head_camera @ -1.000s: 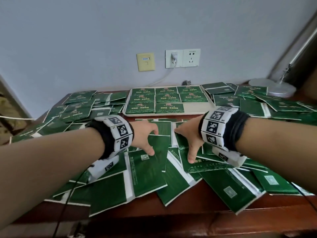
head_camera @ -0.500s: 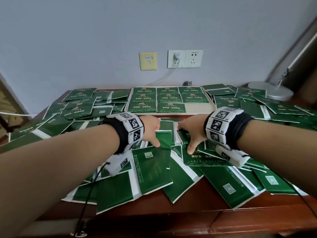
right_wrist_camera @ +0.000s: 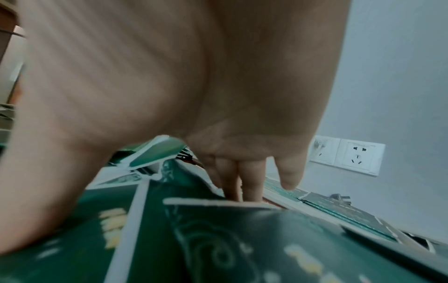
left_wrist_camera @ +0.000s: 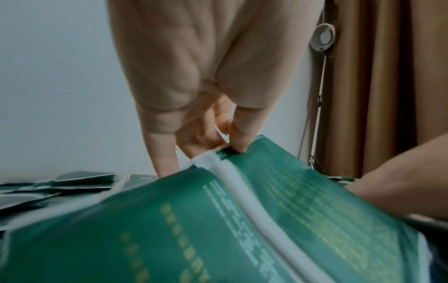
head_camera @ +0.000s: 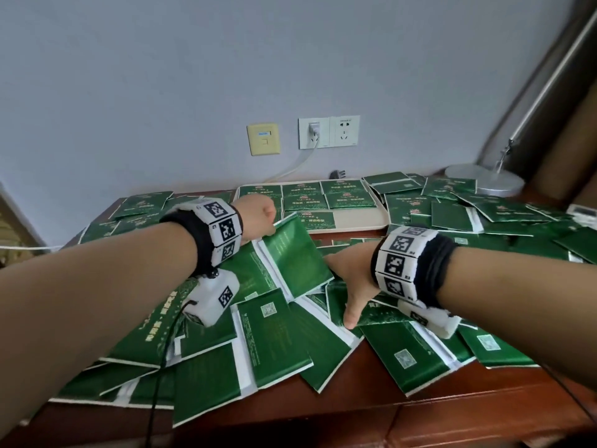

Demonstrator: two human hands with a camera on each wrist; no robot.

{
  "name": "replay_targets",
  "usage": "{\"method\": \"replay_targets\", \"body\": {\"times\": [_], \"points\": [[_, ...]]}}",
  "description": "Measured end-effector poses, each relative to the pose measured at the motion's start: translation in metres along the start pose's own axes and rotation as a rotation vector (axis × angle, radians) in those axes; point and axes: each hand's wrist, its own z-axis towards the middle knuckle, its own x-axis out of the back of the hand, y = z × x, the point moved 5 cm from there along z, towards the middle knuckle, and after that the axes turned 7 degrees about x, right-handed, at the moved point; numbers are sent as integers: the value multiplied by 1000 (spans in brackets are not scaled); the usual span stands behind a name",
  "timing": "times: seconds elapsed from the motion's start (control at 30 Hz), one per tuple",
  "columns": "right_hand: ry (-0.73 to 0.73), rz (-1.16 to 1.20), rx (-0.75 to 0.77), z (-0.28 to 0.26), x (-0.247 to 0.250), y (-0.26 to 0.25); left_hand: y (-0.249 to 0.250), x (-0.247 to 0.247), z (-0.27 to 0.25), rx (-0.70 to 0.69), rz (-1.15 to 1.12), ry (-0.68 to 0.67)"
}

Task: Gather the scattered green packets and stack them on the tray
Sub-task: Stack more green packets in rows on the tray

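Green shiny packets (head_camera: 274,337) all over brown wooden surface (head_camera: 452,415), left hand (head_camera: 258,215) pinching two lifted packets (head_camera: 290,257), right hand (head_camera: 352,279) pressing flat on pile, cream tray (head_camera: 358,218) behind, part filled.

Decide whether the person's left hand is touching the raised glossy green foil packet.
Touching. In the left wrist view the left hand pinches the top edge of the raised glossy green foil packet between fingers and thumb.
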Motion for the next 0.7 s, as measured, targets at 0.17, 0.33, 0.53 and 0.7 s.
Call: {"method": "replay_targets", "body": {"times": [0.17, 0.33, 0.53, 0.7], "points": [[135, -47, -29, 7, 7, 7, -11, -13, -3, -13, 18, -195], [245, 1, -65, 13, 23, 18, -11, -4, -4, 12, 39, -58], [380, 303, -126, 14, 56, 37, -50, 16, 5, 226, -499, 70], [357, 484, -124, 23, 68, 36, -61, 13, -7, 162, -251, 90]]}}
